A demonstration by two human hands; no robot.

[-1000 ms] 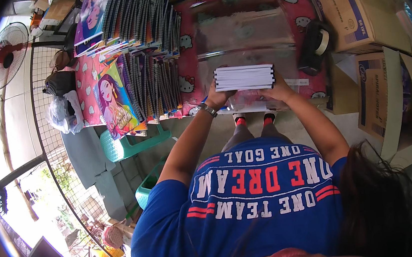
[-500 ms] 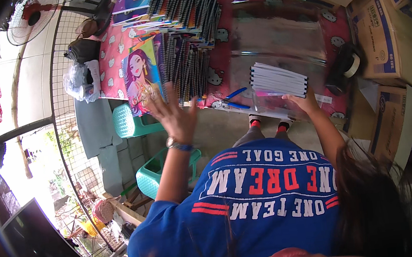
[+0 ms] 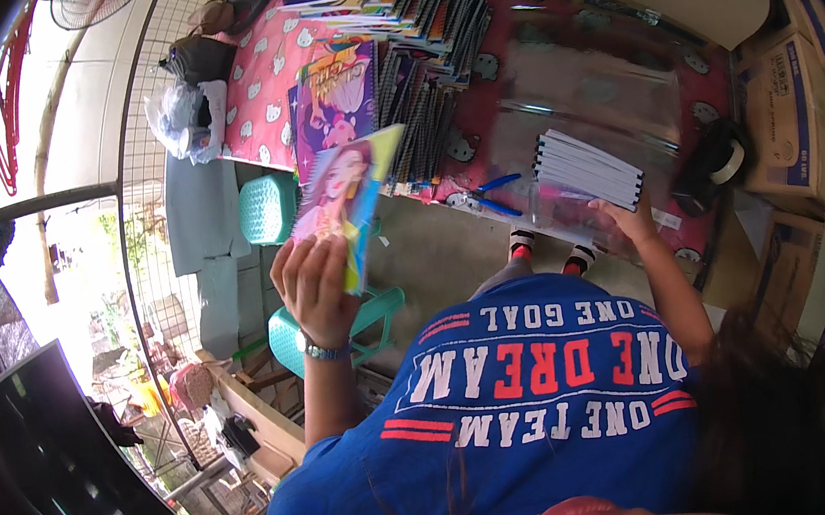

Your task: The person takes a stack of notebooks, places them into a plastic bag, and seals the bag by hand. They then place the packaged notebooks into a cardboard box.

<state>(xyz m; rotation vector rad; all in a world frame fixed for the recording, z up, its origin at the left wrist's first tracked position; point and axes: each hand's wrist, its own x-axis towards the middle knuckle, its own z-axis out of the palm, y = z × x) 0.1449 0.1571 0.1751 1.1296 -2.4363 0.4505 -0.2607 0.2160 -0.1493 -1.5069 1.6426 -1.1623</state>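
Pink cartoon-print tablecloth (image 3: 259, 88) out front, and the left hand (image 3: 317, 283) pinches a glossy notebook (image 3: 356, 175) mid-air while the right hand (image 3: 632, 220) clasps the white-paged stack (image 3: 586, 171) by its corner, so probably gathering, next move needing neat edge alignment.

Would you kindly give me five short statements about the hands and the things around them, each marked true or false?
1. The left hand holds a notebook with an illustrated cover. True.
2. The right hand is at the right end of a stack of white-edged booklets. True.
3. The blue-handled tool is in the left hand. False: it lies on the pink-covered table, near its edge.
4. The black tape dispenser is to the left of the white-edged stack. False: it is to the right.
5. The stool beside the table is red. False: it is green.
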